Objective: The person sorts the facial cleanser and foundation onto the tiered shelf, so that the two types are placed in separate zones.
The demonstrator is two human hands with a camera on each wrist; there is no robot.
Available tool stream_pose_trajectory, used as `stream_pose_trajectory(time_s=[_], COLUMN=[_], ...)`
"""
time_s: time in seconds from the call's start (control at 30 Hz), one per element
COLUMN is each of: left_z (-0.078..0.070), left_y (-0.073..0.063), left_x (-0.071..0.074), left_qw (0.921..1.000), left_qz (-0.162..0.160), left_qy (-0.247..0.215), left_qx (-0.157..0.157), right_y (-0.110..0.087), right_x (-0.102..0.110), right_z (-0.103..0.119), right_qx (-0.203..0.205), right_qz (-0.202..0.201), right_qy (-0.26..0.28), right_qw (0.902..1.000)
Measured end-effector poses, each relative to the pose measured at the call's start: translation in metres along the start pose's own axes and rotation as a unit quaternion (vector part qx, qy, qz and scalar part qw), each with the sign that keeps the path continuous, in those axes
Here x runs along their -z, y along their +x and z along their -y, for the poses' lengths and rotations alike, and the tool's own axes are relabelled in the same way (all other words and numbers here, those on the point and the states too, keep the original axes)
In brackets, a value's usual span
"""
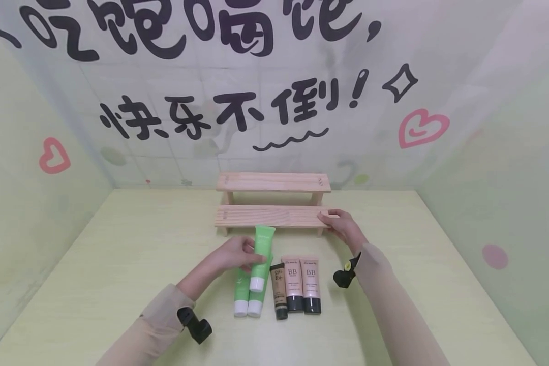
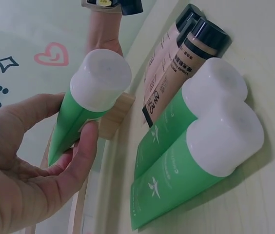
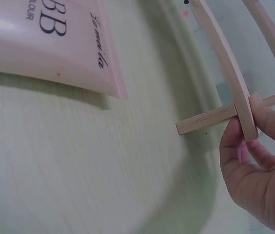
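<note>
Head view: Left hand [image 1: 240, 252] grips a green tube [image 1: 264, 249] between thumb and fingers, white cap downward. Its flat end overlaps the front edge of the wooden stand [image 1: 274, 216] in sight line (contact cannot be judged from this angle). The stand has two step boards; right hand [image 1: 345, 227] grips the right end of the lower one. Two other green tubes [image 1: 241, 295], also white-capped, lie side by side on the pale table [image 1: 119, 264], partly hidden by the held tube and left hand. Just to their right: a brown tube [image 1: 278, 290], slightly tilted, then two pink BB tubes [image 1: 311, 279] with black caps. Wall [image 1: 187, 162] behind carries black lettering and pink hearts.

Left wrist view: Held tube is raised off the table, white cap toward the camera, digits pressed on both sides of its body. The other two green tubes lie touching; brown and pink tubes beyond them.

Right wrist view: Thumb on one face of the lower board, fingers curled against the other, next to a stand leg. A pink tube lies on the table, apart from this hand.
</note>
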State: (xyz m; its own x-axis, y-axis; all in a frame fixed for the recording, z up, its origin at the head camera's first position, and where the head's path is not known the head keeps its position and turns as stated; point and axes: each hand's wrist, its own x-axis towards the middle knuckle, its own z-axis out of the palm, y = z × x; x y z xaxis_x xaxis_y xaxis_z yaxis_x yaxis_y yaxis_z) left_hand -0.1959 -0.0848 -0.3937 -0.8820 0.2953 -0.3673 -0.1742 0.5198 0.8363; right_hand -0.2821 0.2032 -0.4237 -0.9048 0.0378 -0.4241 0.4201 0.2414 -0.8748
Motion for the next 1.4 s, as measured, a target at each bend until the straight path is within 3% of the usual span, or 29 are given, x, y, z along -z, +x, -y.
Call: stream_pose_trajectory(time_s=[0.67,1.4], left_z=[-0.021,-0.029], left_y=[0.009,0.025], left_x=[0.002,-0.002], left_qw=[0.9999,0.9996], left_qz=[0.001,0.019], left_qy=[0.009,-0.014], left_qx=[-0.009,-0.017], right_y=[0.002,-0.001], right_x=[-0.003,-0.002], right_z=[-0.006,-0.005], right_qx=[0.017,0.008], right_qz=[-0.018,-0.028], right_qy=[0.056,0.043], right_qw=[0.9981,0.9987])
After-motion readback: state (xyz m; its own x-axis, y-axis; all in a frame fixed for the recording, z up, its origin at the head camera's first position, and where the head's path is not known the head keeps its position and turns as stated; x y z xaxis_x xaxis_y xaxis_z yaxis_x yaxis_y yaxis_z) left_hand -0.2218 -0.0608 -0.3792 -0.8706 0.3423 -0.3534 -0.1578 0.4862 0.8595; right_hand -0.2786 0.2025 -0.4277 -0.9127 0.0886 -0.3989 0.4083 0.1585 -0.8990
